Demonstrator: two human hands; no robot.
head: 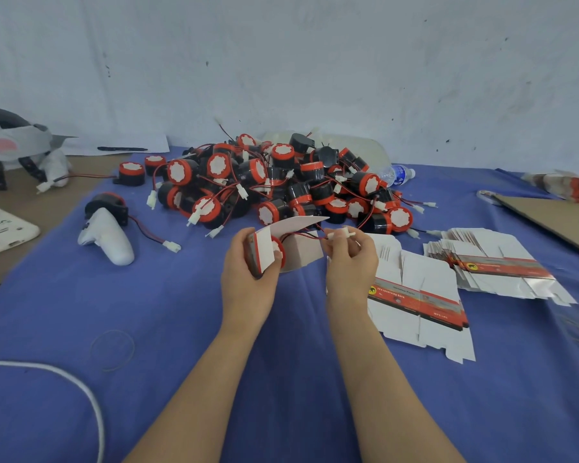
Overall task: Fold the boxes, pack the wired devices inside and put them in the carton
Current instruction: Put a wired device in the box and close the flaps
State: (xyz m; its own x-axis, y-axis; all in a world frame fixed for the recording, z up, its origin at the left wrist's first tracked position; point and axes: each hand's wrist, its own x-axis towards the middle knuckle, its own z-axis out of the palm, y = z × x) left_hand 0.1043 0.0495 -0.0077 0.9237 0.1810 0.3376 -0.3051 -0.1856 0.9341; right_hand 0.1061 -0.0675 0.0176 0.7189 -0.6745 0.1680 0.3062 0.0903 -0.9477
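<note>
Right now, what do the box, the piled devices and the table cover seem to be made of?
Box: thin paperboard, matte white inside and printed outside; its open flap curves like thin card. Devices: probably moulded plastic, black bodies with red rims and a slight sheen. Cover: looks like blue cloth, matte and softly creased.

Flat boxes [422, 305] right of device pile [274, 182]

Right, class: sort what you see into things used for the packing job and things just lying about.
In use: box in left hand, connector pinched by right hand, device pile, flat boxes.
Lying about: game controller, water bottle, white cable, rubber band.
</note>
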